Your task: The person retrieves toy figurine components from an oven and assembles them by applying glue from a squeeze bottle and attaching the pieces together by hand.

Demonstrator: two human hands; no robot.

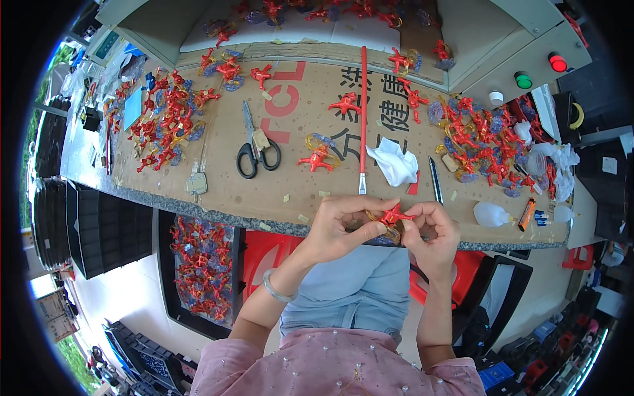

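Observation:
Both my hands meet just over the table's front edge, around a small red plastic figure (395,215) with yellowish clear parts. My left hand (347,226) pinches it from the left side, thumb and fingers closed. From the right, my right hand (432,239) grips one of its limbs between thumb and fingertips. Beyond my hands lie a long red-handled brush (363,119), a crumpled white cloth (393,162) and a dark pen-like tool (435,178). A similar red figure (317,158) with a yellow and purple part rests on the cardboard further off.
Black-handled scissors (248,142) lie on the cardboard (224,152). Piles of red figures stand at left (173,119) and right (485,142). At the right edge are a white squeeze bottle (490,214) and an orange tube (526,214). A metal housing with buttons (522,56) stands behind.

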